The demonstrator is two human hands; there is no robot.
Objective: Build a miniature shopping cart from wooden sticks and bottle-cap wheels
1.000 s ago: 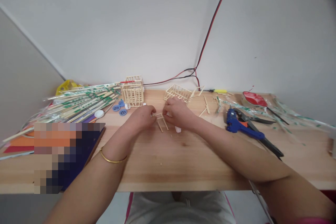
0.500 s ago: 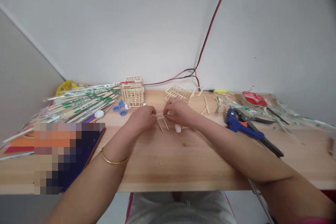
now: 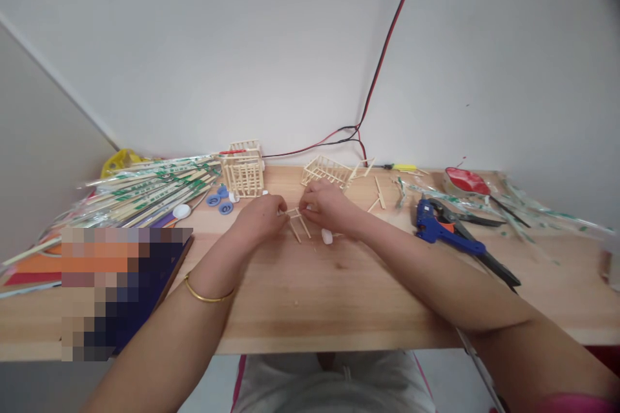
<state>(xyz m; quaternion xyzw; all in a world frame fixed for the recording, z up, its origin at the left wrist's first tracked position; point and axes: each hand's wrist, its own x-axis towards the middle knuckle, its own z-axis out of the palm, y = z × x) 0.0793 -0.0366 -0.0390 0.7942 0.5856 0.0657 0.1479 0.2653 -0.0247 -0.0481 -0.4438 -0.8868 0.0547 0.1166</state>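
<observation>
A small stick frame point(image 3: 304, 224) is held over the middle of the table point(image 3: 339, 297), its far end pinched at the left by the closed fingertips of the left hand point(image 3: 264, 216) and at the right by those of the right hand point(image 3: 327, 205), with 2 sticks pointed toward the near edge. A white piece point(image 3: 327, 236) is seen just right of it. Beyond the hands, an upright stick crate point(image 3: 245, 177) is placed near 3 blue rings point(image 3: 214, 200), while a blue glue gun point(image 3: 443, 229) is laid well to the right.
</observation>
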